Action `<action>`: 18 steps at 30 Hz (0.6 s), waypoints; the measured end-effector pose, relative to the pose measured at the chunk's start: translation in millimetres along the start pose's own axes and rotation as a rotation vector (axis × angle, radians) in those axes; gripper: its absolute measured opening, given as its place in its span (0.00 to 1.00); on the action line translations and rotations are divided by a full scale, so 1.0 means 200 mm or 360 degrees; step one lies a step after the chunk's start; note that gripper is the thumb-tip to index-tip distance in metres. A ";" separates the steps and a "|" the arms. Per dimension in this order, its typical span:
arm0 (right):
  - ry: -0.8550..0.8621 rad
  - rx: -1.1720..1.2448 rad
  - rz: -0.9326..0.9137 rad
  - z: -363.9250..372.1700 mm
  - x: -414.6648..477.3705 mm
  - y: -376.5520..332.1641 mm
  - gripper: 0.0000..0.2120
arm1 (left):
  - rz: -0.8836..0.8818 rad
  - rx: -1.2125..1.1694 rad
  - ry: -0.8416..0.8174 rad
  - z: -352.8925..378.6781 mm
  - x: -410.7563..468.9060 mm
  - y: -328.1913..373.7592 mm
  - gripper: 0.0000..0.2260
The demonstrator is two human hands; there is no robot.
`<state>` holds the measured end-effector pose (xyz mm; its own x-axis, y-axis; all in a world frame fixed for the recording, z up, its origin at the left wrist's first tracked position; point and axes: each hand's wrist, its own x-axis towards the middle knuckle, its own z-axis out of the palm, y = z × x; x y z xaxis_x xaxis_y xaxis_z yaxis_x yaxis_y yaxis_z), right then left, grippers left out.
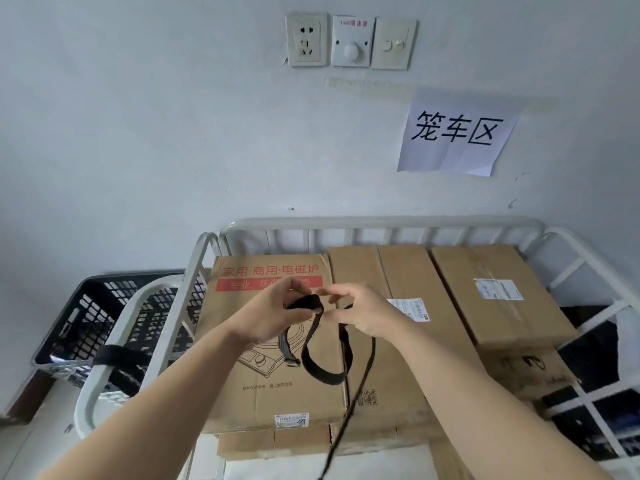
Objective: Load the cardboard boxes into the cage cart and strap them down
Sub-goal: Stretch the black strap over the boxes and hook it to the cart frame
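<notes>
A black crate [86,317] sits left of the cage cart [381,223], whose near rail carries a wrapped black band [117,358]. Above the printed box [242,393] the left hand [273,317] pinches a loop of the strap [322,358]; the right hand [360,313] grips its other run, probably untangling it. The cardboard boxes [485,296] lie packed inside the cart.

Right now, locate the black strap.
Head view, centre: the black strap is held by left hand and right hand above the printed box in the cage cart.
</notes>
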<state>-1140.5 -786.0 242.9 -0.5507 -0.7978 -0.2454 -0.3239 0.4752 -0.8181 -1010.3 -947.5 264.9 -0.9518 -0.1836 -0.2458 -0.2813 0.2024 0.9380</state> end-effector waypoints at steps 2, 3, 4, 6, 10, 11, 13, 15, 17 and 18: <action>-0.0093 0.0020 -0.0015 0.01 0.05 0.00 0.18 | -0.0032 -0.0017 0.0037 -0.02 0.01 -0.01 0.13; -0.0118 0.0013 -0.0027 0.01 0.07 0.01 0.15 | -0.0061 -0.0018 0.0074 -0.02 0.01 -0.02 0.13; -0.0128 0.0005 -0.0032 0.00 0.09 0.02 0.12 | -0.0096 0.0011 0.0114 -0.03 0.01 -0.04 0.13; -0.0146 0.0009 -0.0019 -0.01 0.13 0.04 0.07 | -0.0196 0.0184 0.0206 -0.05 0.00 -0.08 0.14; -0.0146 -0.0013 -0.0008 -0.07 0.20 0.08 0.07 | -0.0375 0.0770 0.0607 -0.09 -0.04 -0.24 0.09; -0.0133 -0.0021 -0.0005 -0.09 0.21 0.09 0.08 | -0.0425 0.0913 0.0752 -0.10 -0.05 -0.28 0.08; -0.0140 -0.0031 0.0007 -0.13 0.24 0.11 0.08 | -0.0599 0.1131 0.0944 -0.14 -0.08 -0.35 0.09; -0.0176 -0.0062 0.0014 -0.16 0.26 0.11 0.08 | -0.0832 0.1144 0.1006 -0.18 -0.12 -0.40 0.10; -0.0204 -0.0083 0.0004 -0.17 0.27 0.10 0.08 | -0.1006 0.1186 0.0923 -0.21 -0.14 -0.42 0.12; -0.0208 -0.0082 0.0005 -0.17 0.28 0.10 0.08 | -0.1052 0.1194 0.0868 -0.22 -0.15 -0.42 0.14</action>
<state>-1203.3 -809.6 230.8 -0.4477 -0.8364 -0.3162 -0.3634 0.4933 -0.7903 -953.0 -1000.6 203.5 -0.4614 -0.8248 -0.3268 -0.8849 0.4013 0.2364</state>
